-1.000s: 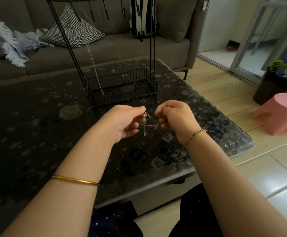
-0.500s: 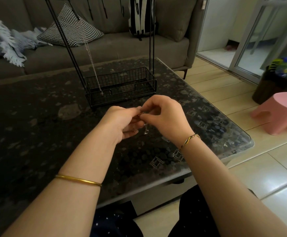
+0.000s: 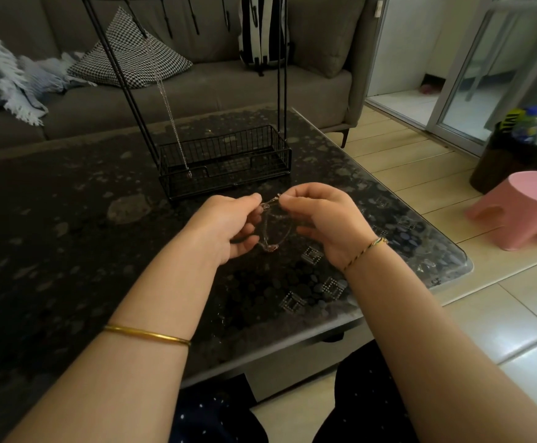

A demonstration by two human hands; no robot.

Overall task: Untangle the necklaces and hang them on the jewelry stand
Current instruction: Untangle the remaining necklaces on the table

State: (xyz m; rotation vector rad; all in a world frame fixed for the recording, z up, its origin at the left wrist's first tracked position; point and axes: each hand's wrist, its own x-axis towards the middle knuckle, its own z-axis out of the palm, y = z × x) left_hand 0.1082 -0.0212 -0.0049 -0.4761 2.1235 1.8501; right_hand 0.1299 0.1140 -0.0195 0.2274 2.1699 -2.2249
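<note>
A necklace (image 3: 275, 233) is pinched by the left hand (image 3: 225, 225) and the right hand (image 3: 328, 219), held up above the table (image 3: 69, 244). One chain (image 3: 173, 123) is hung on the jewelry stand (image 3: 282, 91), seemingly reaching its wire basket (image 3: 228, 156).

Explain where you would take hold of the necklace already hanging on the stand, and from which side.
Pinch the hanging necklace high up, just under its hook, coming from the near side: the chain hangs straight and free there, while its lower end dangles by the stand's wire basket.
</note>
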